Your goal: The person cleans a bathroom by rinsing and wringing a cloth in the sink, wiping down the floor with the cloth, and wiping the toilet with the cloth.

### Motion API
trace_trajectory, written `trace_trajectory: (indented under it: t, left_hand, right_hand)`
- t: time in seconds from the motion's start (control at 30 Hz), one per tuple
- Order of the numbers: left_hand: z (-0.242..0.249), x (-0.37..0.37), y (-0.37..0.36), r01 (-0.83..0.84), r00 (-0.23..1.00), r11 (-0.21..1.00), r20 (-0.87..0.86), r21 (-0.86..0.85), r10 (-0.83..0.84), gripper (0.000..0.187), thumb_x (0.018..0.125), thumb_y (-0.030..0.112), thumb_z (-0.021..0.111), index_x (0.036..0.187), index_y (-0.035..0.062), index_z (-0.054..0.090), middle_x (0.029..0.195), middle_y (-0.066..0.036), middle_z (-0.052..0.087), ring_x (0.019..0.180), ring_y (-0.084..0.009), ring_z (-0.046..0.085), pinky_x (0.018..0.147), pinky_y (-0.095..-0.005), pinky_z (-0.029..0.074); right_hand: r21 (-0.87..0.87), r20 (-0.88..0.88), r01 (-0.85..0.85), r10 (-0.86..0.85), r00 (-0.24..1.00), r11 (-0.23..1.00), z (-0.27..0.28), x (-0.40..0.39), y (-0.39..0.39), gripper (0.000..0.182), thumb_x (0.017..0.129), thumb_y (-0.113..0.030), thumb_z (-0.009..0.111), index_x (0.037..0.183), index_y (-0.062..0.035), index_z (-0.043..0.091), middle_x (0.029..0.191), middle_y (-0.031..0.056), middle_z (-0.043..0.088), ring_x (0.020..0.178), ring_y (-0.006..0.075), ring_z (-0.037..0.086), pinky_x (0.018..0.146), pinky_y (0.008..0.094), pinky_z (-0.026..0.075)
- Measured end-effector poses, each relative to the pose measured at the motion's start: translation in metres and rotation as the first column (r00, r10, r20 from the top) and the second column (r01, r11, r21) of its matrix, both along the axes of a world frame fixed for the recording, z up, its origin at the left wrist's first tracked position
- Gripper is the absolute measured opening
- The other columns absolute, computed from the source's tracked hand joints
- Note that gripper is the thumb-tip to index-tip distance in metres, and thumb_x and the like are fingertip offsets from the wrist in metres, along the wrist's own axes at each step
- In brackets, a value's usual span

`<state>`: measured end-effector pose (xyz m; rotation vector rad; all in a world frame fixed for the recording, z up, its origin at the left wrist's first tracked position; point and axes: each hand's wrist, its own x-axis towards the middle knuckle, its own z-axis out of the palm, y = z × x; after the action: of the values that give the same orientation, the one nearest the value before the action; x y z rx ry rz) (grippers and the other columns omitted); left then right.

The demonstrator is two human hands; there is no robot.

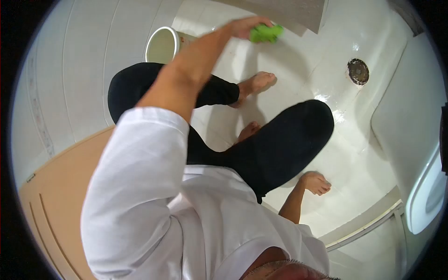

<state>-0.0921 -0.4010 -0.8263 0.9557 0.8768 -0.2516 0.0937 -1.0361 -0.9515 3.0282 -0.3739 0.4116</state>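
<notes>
creased white sleeve (135,182), left hand (249,27) around lumpy green wad (266,33), right hand (316,183) empty

White floor (298,74): open from the forward foot (256,85) across to the drain (358,72), and between the right knee (313,116) and the drain.
Left side: the bucket (162,45) and tiled wall (88,60) crowd the left forearm (186,70).
Ahead: a pale panel (298,11) stands near the left hand (247,28).
Right side: a white fixture (410,98) bounds the floor past the drain.
</notes>
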Motion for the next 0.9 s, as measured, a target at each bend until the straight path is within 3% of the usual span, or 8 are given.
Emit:
trace_trajectory:
  t: [0.1,0.13,0.27,0.33,0.47,0.57,0.7,0.9]
  left_hand:
    - [0.041,-0.040,0.064,0.001,0.963,0.969,-0.261,0.245,0.065,0.040,0.100,0.042,0.064,0.126,0.0125,0.070,0.110,-0.003,0.074,0.094,-0.0138,0.070,0.076,-0.0304,0.057]
    - [0.043,-0.051,0.070,-0.159,0.973,0.947,-0.121,0.280,0.199,0.020,0.095,0.017,0.060,0.104,0.0034,0.071,0.099,-0.018,0.071,0.091,-0.0343,0.068,0.082,-0.0434,0.055]
    - [-0.006,-0.154,0.071,0.260,0.760,0.211,-0.335,0.942,0.557,0.048,0.093,0.042,0.067,0.128,0.0092,0.071,0.107,-0.010,0.076,0.091,-0.0185,0.070,0.080,-0.0339,0.055]
    - [-0.053,-0.172,0.037,-0.010,0.588,0.299,-0.237,0.954,0.774,0.050,0.090,0.037,0.061,0.130,0.0089,0.071,0.124,-0.019,0.072,0.115,-0.0353,0.068,0.100,-0.0414,0.052]
    - [-0.130,-0.113,-0.054,0.297,0.602,-0.362,0.121,0.884,0.789,0.039,0.092,0.014,0.052,0.123,-0.0016,0.069,0.123,-0.025,0.068,0.116,-0.0446,0.060,0.102,-0.0500,0.047]
    - [-0.113,-0.011,-0.147,-0.175,0.834,-0.299,0.302,0.938,0.461,0.023,0.086,0.003,0.057,0.107,0.0004,0.068,0.109,-0.021,0.067,0.105,-0.0422,0.062,0.096,-0.0512,0.048]
    - [-0.086,0.080,-0.274,0.078,0.992,-0.105,-0.066,0.991,0.108,0.026,0.092,0.016,0.060,0.115,0.0170,0.072,0.138,-0.010,0.059,0.122,-0.0376,0.055,0.102,-0.0556,0.043]
    - [-0.053,0.116,-0.218,0.082,0.955,0.415,0.048,0.906,-0.293,0.017,0.090,0.024,0.073,0.102,0.0112,0.072,0.101,-0.008,0.070,0.100,-0.0236,0.064,0.093,-0.0400,0.049]
  right_hand:
    - [-0.027,0.015,0.007,-0.007,1.000,1.000,-0.002,0.000,0.001,0.040,0.098,-0.020,0.042,0.136,-0.0083,0.049,0.141,0.0168,0.050,0.119,0.0393,0.051,0.091,0.0552,0.046]
    - [-0.021,0.020,0.011,-0.011,1.000,1.000,-0.002,0.000,0.004,0.040,0.098,-0.020,0.042,0.136,-0.0083,0.049,0.141,0.0168,0.050,0.119,0.0393,0.051,0.091,0.0552,0.046]
    - [0.003,0.020,-0.010,0.010,1.000,1.000,-0.003,-0.003,0.004,0.040,0.098,-0.021,0.042,0.136,-0.0083,0.049,0.141,0.0172,0.050,0.121,0.0401,0.050,0.091,0.0559,0.046]
    - [0.001,0.029,-0.009,0.009,1.000,1.000,-0.001,-0.004,-0.004,0.040,0.099,-0.021,0.042,0.135,-0.0082,0.049,0.141,0.0175,0.050,0.121,0.0407,0.050,0.091,0.0563,0.046]
    - [-0.015,0.019,-0.016,0.016,1.000,1.000,-0.005,0.002,-0.006,0.040,0.099,-0.024,0.041,0.135,-0.0067,0.050,0.139,0.0189,0.050,0.119,0.0416,0.051,0.090,0.0576,0.046]
    - [-0.044,0.057,-0.075,0.078,0.995,0.996,-0.010,-0.003,-0.012,0.043,0.100,-0.025,0.041,0.136,-0.0049,0.050,0.138,0.0194,0.051,0.118,0.0411,0.051,0.090,0.0565,0.047]
    - [-0.035,0.001,-0.003,0.003,1.000,0.999,-0.006,-0.001,-0.008,0.039,0.100,-0.023,0.043,0.134,-0.0071,0.052,0.136,0.0174,0.053,0.117,0.0395,0.053,0.090,0.0546,0.049]
    - [-0.129,0.036,0.026,-0.022,0.999,0.991,0.002,-0.005,-0.002,0.035,0.099,-0.022,0.048,0.131,-0.0106,0.055,0.135,0.0127,0.055,0.116,0.0357,0.056,0.088,0.0515,0.052]
